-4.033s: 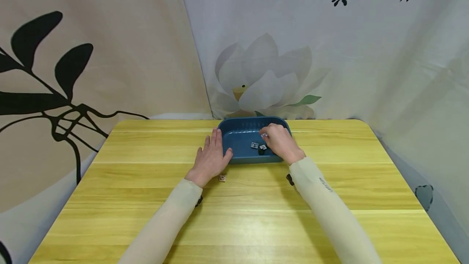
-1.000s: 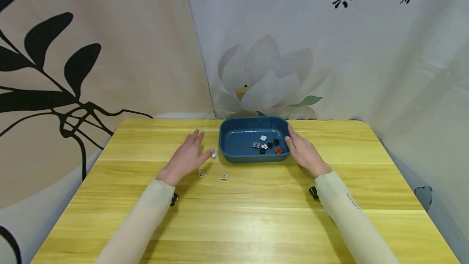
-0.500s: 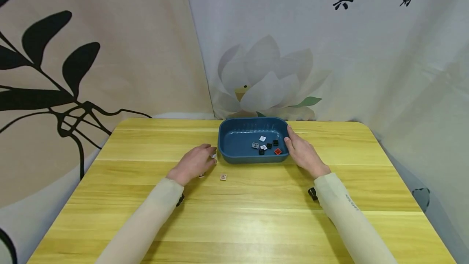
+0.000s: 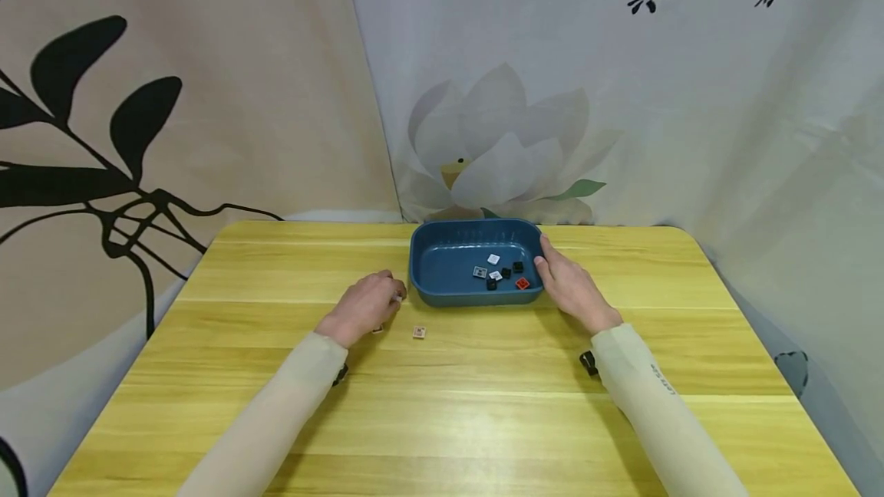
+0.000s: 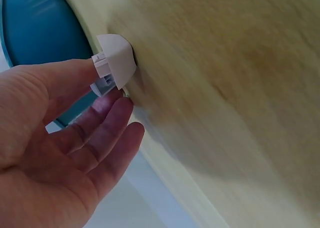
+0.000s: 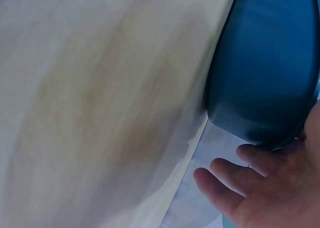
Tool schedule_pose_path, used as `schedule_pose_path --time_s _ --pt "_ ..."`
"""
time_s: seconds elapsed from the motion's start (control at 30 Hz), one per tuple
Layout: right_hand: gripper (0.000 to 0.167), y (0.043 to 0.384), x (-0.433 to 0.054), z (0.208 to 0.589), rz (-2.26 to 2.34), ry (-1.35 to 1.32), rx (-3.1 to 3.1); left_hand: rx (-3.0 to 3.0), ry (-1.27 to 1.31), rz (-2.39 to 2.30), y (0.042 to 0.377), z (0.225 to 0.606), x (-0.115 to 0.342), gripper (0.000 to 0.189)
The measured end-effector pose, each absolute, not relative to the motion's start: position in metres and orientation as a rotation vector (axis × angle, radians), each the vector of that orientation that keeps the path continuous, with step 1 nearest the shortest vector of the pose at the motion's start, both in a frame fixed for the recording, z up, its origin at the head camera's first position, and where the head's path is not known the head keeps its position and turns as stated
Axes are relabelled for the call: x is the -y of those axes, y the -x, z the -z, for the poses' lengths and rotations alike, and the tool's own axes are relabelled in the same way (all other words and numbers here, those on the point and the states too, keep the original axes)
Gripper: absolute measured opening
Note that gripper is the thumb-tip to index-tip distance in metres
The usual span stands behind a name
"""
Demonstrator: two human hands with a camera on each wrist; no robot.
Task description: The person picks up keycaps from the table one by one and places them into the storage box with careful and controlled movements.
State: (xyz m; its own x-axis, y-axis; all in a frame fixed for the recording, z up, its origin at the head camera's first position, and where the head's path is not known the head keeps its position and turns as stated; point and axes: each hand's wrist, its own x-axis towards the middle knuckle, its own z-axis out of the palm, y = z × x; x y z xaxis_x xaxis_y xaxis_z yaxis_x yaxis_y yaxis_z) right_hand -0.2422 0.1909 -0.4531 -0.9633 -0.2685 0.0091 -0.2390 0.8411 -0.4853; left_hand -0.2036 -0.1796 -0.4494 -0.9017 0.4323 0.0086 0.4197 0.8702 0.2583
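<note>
My left hand, on the table just left of the blue tray, pinches a small white plastic piece between thumb and fingers. The left wrist view shows that piece with a smooth rounded face and clip-like tabs behind; its exact kind is unclear. At the other end of the blue tray, my right hand holds the side wall, thumb over the rim and fingers outside. Inside lie several small square pieces: white, grey, black and one red piece.
A pale square piece lies on the wooden table in front of the tray. Another pale piece is partly hidden beneath the left hand. A printed curtain hangs behind the table's far edge.
The right hand left the tray's inside and took its right wall. More pieces now lie in the tray. My left hand came off the left rim and closed on the white piece beside it.
</note>
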Motion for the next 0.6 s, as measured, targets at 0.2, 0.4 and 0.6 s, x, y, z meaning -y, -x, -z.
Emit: schedule_pose_path --time_s 0.2,0.4,0.6 --pt "0.061 0.242 -0.191 0.453 0.777 0.396 -2.953 -2.991 -0.664 -0.404 0.200 0.449 0.182 0.015" --pt "0.062 0.242 -0.192 0.453 0.782 0.396 -2.952 -3.035 -0.656 -0.458 0.196 0.447 0.186 0.016" --pt "0.062 0.242 -0.192 0.453 0.791 0.397 -2.948 -3.106 -0.664 -0.481 0.189 0.438 0.188 0.015"
